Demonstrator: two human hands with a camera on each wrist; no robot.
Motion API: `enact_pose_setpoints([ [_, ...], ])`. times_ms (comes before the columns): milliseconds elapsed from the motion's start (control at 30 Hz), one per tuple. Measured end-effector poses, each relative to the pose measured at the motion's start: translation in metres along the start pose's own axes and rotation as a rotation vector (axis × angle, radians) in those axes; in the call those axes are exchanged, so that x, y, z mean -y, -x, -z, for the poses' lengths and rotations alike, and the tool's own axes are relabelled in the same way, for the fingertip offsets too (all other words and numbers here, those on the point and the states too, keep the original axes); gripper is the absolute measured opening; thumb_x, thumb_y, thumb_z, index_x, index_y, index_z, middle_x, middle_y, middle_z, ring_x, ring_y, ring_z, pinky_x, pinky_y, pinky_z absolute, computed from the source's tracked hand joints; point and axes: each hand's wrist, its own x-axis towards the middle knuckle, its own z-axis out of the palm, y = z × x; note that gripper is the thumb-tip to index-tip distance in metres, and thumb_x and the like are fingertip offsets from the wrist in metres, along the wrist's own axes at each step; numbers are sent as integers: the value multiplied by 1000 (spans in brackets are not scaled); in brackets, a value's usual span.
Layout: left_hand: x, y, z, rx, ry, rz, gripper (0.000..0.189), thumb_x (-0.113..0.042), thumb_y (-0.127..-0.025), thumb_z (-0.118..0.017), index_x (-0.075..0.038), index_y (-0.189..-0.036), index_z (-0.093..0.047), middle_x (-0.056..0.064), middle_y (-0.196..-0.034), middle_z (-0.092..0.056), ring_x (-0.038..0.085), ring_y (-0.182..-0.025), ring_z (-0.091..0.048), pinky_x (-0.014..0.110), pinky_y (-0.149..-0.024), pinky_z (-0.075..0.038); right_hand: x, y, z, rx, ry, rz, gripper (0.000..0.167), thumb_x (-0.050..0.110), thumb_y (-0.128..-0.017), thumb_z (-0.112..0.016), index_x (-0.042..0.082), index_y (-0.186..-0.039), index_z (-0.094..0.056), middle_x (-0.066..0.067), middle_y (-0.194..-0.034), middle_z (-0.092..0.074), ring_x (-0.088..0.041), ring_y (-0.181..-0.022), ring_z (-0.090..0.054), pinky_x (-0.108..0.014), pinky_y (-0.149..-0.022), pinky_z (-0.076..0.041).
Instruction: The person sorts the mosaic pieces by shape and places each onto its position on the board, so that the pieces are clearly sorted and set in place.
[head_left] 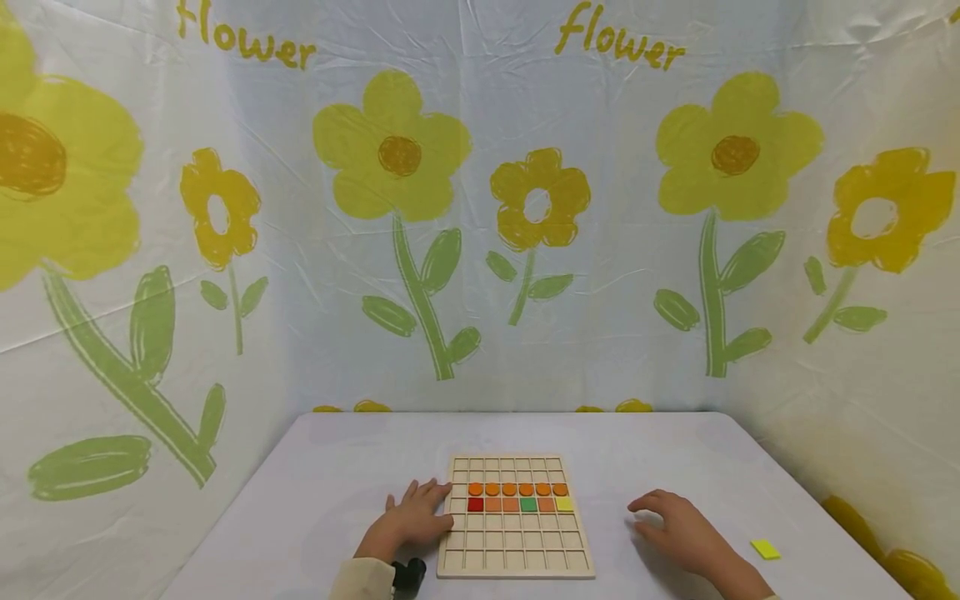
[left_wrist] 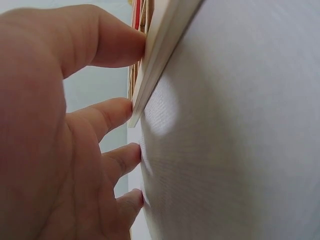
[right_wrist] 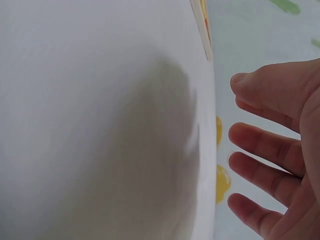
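Note:
A pale wooden grid board [head_left: 516, 574] lies on the table. One of its rows carries several orange discs [head_left: 509, 489]. In the row just nearer are square tiles: a red tile [head_left: 476, 504], a green tile [head_left: 528, 504], a yellow tile [head_left: 565, 504] and several orange ones. My left hand [head_left: 408, 517] rests at the board's left side, its thumb [left_wrist: 120, 45] and index finger [left_wrist: 116, 111] touching the edge, the other fingertips on the table. To the right of the board, my right hand [head_left: 681, 532] hovers above the table with relaxed fingers and holds nothing.
A loose yellow square [head_left: 766, 549] lies on the table to the right of my right hand. The white table [head_left: 360, 442] ends at a flower-printed curtain [head_left: 600, 350], which also hangs along both sides.

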Motion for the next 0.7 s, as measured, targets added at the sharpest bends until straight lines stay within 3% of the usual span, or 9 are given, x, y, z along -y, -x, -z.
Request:
enact_pose_setpoints([
  [267, 0, 0, 0, -3, -11, 4, 61, -37, -86, -58, -15, -142, -49, 15, -151, -40, 48, -144, -22, 77, -107, -6, -25, 9, 15, 11, -28, -32, 20, 22, -83, -73, 17, -102, -71, 0, -107, -67, -30, -106, -63, -55, -93, -49],
  [533, 0, 0, 0, -3, -9, -2, 61, -37, -85, -57, -16, -142, -50, 15, -151, -40, 48, -144, -22, 78, -107, -6, -45, 19, 22, -68, 41, -7, 24, 24, -83, -73, 13, -104, -71, -7, -107, -68, -34, -105, -64, -53, -91, -50],
  [700, 1, -1, -1, -3, -6, -8, 61, -36, -85, -58, -15, -141, -50, 16, -151, -40, 49, -143, -22, 78, -106, -6, -58, 22, 27, -72, 94, -51, 28, 26, -84, -71, 11, -107, -70, -15, -109, -67, -41, -104, -62, -59, -87, -49],
])
